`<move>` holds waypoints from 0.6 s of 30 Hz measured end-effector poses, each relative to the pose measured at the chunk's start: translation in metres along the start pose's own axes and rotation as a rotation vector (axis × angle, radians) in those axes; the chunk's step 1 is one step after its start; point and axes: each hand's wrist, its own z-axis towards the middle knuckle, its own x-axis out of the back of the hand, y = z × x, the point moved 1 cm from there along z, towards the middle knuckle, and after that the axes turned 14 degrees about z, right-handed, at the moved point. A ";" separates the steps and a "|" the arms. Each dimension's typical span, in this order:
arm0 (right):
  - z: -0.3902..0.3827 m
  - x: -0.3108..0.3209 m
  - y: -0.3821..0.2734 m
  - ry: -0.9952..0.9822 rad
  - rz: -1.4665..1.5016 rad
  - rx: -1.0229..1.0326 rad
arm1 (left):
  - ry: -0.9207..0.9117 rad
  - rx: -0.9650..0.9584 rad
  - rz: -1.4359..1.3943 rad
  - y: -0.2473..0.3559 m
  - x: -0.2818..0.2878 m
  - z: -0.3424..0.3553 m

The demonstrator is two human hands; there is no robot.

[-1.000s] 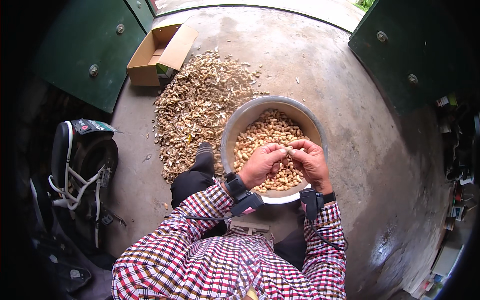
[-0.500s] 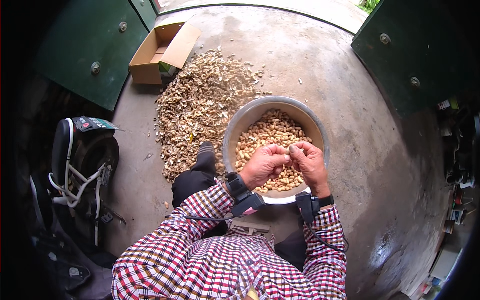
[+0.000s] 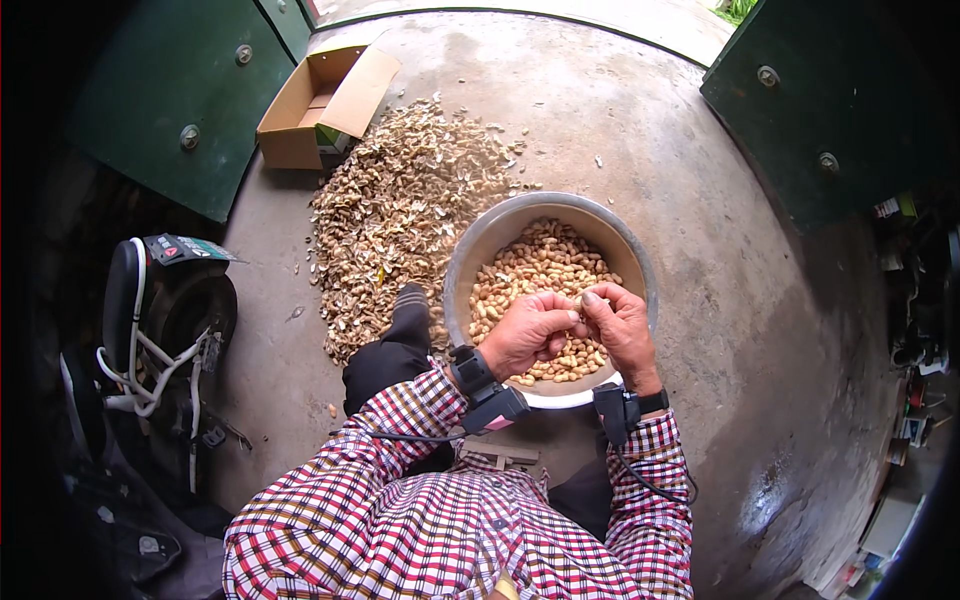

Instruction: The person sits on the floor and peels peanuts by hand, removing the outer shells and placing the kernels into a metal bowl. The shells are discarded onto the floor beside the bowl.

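My left hand (image 3: 530,330) and my right hand (image 3: 622,335) meet over a wide metal basin (image 3: 540,203), thumbs and index fingers pinched at a small pale piece, mostly hidden by the fingertips; I cannot make out what it is. Unshelled peanuts (image 3: 540,260) fill much of the basin beneath them. A broad heap of broken peanut shells (image 3: 380,200) lies on the floor to the basin's left, close to my dark-socked foot (image 3: 408,315). Both wrists wear black strapped devices with cables.
An open cardboard box (image 3: 290,145) sits behind the shell heap. A white-framed wheeled item with a black seat (image 3: 125,300) stands at the left. Green metal doors (image 3: 160,110) flank the bright doorway. Assorted clutter (image 3: 910,425) lines the right edge on the concrete floor (image 3: 730,330).
Both hands stay close together over the basin. The right thumb and fingertips have shifted slightly, covering more of the pale piece that showed between the fingers a second ago.
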 end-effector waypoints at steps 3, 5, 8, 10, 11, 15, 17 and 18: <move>0.000 -0.002 0.000 0.010 -0.027 0.005 | -0.007 -0.001 -0.005 0.002 -0.002 -0.001; 0.001 -0.001 0.003 -0.011 -0.055 0.022 | -0.004 -0.001 -0.010 0.003 -0.002 -0.001; 0.000 -0.006 0.001 -0.024 -0.131 0.062 | 0.014 -0.005 -0.021 0.003 -0.003 -0.001; 0.000 -0.010 0.002 -0.014 -0.179 0.085 | 0.042 0.000 -0.021 0.004 -0.003 -0.003; 0.000 -0.011 0.004 -0.002 -0.220 0.117 | 0.041 0.000 -0.022 0.003 -0.003 -0.002; 0.000 -0.013 0.003 0.013 -0.293 0.144 | 0.058 -0.006 -0.012 0.000 -0.001 -0.001; 0.000 -0.011 0.003 0.023 -0.347 0.180 | 0.050 -0.002 -0.008 -0.001 -0.001 -0.002; 0.000 -0.011 0.003 0.033 -0.401 0.218 | 0.055 -0.013 -0.012 -0.002 -0.001 -0.002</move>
